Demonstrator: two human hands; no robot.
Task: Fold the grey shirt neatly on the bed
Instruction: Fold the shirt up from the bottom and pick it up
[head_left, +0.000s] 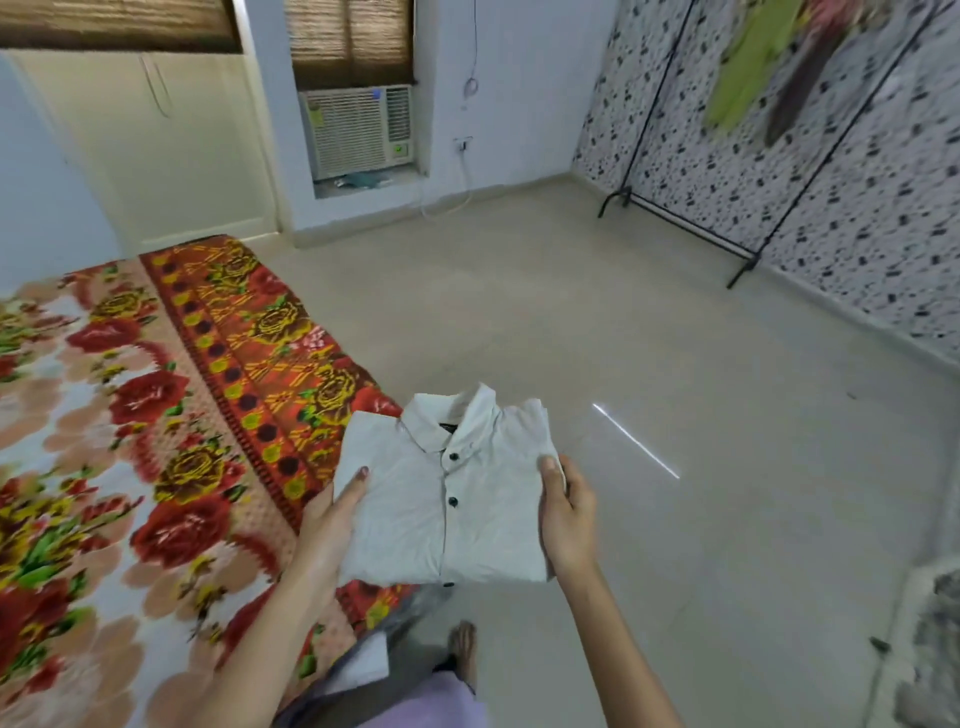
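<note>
Fingers of the left hand (332, 519) lie flat and together against the shirt (447, 493), thumb on top, pinching its left edge; the right hand (566, 519) clamps the right edge likewise. One shirt, already folded into a compact rectangle with collar up, is held in the air over the bed (130, 415) corner and floor (675, 415), probably gripped from both sides so the folds keep. Two dark buttons show fully, a third peeks below.
</note>
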